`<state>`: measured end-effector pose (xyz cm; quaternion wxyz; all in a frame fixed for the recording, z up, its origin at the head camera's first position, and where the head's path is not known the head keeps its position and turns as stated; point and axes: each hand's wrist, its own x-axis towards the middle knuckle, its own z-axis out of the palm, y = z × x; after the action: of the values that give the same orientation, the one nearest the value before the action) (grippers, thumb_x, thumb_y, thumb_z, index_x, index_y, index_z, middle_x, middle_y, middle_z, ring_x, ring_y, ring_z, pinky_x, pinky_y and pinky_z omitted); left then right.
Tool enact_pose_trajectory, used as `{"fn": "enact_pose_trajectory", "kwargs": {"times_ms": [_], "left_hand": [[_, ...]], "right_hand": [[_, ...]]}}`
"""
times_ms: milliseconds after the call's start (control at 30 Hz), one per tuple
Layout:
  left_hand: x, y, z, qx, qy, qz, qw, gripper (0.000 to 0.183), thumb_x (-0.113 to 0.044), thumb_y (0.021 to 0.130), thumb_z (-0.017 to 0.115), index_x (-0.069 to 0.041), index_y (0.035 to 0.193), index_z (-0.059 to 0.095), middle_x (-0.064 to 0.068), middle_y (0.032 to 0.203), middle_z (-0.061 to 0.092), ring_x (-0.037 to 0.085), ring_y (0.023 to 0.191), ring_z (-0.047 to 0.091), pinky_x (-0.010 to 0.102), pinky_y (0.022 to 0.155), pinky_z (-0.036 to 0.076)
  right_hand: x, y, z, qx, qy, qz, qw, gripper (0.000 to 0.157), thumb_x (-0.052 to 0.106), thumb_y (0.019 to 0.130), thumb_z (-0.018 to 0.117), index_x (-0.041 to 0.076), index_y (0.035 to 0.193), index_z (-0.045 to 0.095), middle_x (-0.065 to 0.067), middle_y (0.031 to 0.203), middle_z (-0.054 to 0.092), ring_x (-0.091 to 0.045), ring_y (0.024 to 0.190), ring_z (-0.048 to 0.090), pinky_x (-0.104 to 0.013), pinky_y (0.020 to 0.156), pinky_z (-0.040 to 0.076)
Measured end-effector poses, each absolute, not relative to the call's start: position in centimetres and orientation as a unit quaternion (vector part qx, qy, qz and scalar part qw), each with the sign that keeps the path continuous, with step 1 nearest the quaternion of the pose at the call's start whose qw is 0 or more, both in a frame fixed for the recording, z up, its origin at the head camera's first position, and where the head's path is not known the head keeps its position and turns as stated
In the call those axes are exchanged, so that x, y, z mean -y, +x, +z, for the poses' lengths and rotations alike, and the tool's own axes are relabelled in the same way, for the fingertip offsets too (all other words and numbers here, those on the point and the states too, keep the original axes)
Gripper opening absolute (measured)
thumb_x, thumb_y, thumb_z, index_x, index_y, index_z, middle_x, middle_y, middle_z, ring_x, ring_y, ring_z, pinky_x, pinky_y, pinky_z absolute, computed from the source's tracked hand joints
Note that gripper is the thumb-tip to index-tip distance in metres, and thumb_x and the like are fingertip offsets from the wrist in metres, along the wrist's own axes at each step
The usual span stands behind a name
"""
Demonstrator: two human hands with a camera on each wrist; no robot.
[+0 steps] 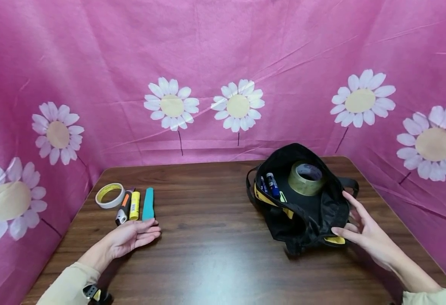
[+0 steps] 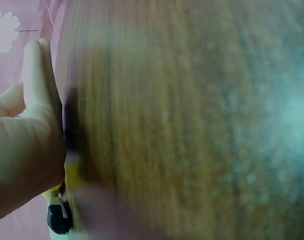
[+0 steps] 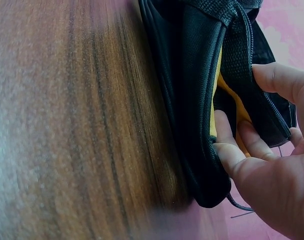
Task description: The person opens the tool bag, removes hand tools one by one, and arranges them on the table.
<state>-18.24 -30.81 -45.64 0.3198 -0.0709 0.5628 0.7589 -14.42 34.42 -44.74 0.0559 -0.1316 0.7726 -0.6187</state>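
A black bag (image 1: 307, 216) lies open on the right of the brown table (image 1: 207, 254). Inside it are a roll of brownish tape (image 1: 306, 178) and two blue markers (image 1: 271, 184). My right hand (image 1: 346, 217) has spread, nearly straight fingers against the bag's near rim. In the right wrist view its fingers (image 3: 232, 150) touch the yellow lining of the bag (image 3: 192, 100). My left hand (image 1: 149, 231) lies relaxed on the table and holds nothing, just in front of a teal pen-shaped item (image 1: 148, 203). In the blurred left wrist view the left hand (image 2: 26, 125) is at the left edge.
A white and yellow tape roll (image 1: 110, 195), an orange and black marker (image 1: 124, 207) and a yellow highlighter (image 1: 134, 205) lie in a row at the table's left. Pink flowered cloth (image 1: 223, 63) walls in the table behind and at both sides.
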Motion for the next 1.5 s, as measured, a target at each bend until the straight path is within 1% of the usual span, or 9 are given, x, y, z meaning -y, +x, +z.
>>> {"fn": "enact_pose_trajectory", "kwargs": {"times_ms": [167, 333, 500, 700, 933, 1067, 1167, 1400, 1500], "left_hand": [[30.8, -18.2, -45.5, -0.614, -0.081, 0.716, 0.322, 0.031, -0.032, 0.108, 0.052, -0.005, 0.119, 0.062, 0.007, 0.108, 0.073, 0.018, 0.100, 0.071, 0.032, 0.090, 0.059], [30.9, -18.1, -45.4, -0.637, -0.099, 0.693, 0.325, 0.035, -0.037, 0.107, 0.053, -0.006, 0.118, 0.062, 0.006, 0.109, 0.073, 0.018, 0.098, 0.071, 0.031, 0.087, 0.060], [31.1, -17.9, -45.4, -0.670, -0.112, 0.657, 0.327, 0.043, -0.044, 0.106, 0.053, -0.004, 0.121, 0.062, 0.004, 0.108, 0.073, 0.020, 0.096, 0.071, 0.031, 0.082, 0.061], [31.4, -17.5, -45.3, -0.693, -0.114, 0.629, 0.335, 0.051, -0.048, 0.106, 0.050, -0.002, 0.123, 0.063, 0.005, 0.107, 0.074, 0.020, 0.092, 0.072, 0.026, 0.072, 0.060], [30.0, -18.2, -43.9, -0.717, -0.080, 0.593, 0.357, 0.051, -0.044, 0.106, 0.052, 0.002, 0.126, 0.061, 0.008, 0.108, 0.073, 0.020, 0.091, 0.072, 0.026, 0.069, 0.060], [27.3, -19.5, -41.7, -0.730, -0.036, 0.576, 0.366, 0.051, -0.041, 0.105, 0.055, 0.005, 0.127, 0.060, 0.013, 0.109, 0.073, 0.019, 0.088, 0.072, 0.026, 0.067, 0.061], [24.3, -20.8, -39.6, -0.731, 0.001, 0.573, 0.371, 0.052, -0.038, 0.104, 0.058, 0.008, 0.128, 0.060, 0.019, 0.110, 0.072, 0.020, 0.086, 0.073, 0.028, 0.067, 0.062], [15.1, -22.7, -34.8, -0.722, 0.105, 0.555, 0.400, 0.039, -0.032, 0.102, 0.062, 0.002, 0.120, 0.067, 0.022, 0.108, 0.072, 0.023, 0.082, 0.074, 0.035, 0.069, 0.064], [10.9, -23.1, -32.6, -0.714, 0.152, 0.541, 0.419, 0.034, -0.029, 0.102, 0.063, 0.001, 0.119, 0.068, 0.025, 0.111, 0.071, 0.023, 0.081, 0.074, 0.037, 0.069, 0.064]], "right_hand": [[-34.3, -14.5, -44.8, -0.769, -0.135, -0.622, 0.060, 0.098, -0.011, 0.096, 0.060, 0.029, 0.164, 0.001, 0.005, 0.139, 0.046, -0.012, 0.110, 0.066, -0.023, 0.083, 0.057], [-34.5, -14.6, -44.7, -0.770, -0.134, -0.621, 0.060, 0.099, -0.011, 0.096, 0.060, 0.030, 0.164, 0.001, 0.005, 0.139, 0.045, -0.011, 0.111, 0.066, -0.022, 0.084, 0.055], [-34.6, -14.6, -44.7, -0.765, -0.135, -0.626, 0.059, 0.099, -0.013, 0.095, 0.059, 0.030, 0.164, 0.001, 0.002, 0.136, 0.045, -0.011, 0.110, 0.066, -0.022, 0.083, 0.056], [-34.5, -14.6, -44.9, -0.764, -0.135, -0.628, 0.059, 0.100, -0.013, 0.095, 0.059, 0.030, 0.164, 0.002, 0.002, 0.137, 0.044, -0.011, 0.110, 0.066, -0.022, 0.083, 0.056], [-34.5, -14.6, -44.8, -0.775, -0.130, -0.615, 0.055, 0.098, -0.011, 0.096, 0.060, 0.030, 0.164, 0.002, 0.006, 0.138, 0.045, -0.008, 0.111, 0.064, -0.022, 0.083, 0.056], [-34.5, -14.5, -44.9, -0.775, -0.129, -0.616, 0.053, 0.098, -0.010, 0.096, 0.061, 0.029, 0.164, 0.002, 0.009, 0.139, 0.046, -0.007, 0.111, 0.064, -0.023, 0.082, 0.057], [-34.5, -14.5, -44.9, -0.770, -0.130, -0.622, 0.052, 0.098, -0.010, 0.096, 0.060, 0.029, 0.164, 0.002, 0.008, 0.139, 0.047, -0.008, 0.111, 0.065, -0.024, 0.083, 0.057], [-34.4, -14.4, -44.9, -0.779, -0.124, -0.613, 0.050, 0.097, -0.008, 0.097, 0.061, 0.030, 0.164, 0.002, 0.008, 0.139, 0.046, -0.009, 0.110, 0.066, -0.024, 0.082, 0.057], [-34.4, -14.3, -44.9, -0.779, -0.126, -0.612, 0.050, 0.097, -0.008, 0.097, 0.061, 0.030, 0.164, 0.002, 0.008, 0.139, 0.045, -0.010, 0.109, 0.066, -0.024, 0.082, 0.057]]}}
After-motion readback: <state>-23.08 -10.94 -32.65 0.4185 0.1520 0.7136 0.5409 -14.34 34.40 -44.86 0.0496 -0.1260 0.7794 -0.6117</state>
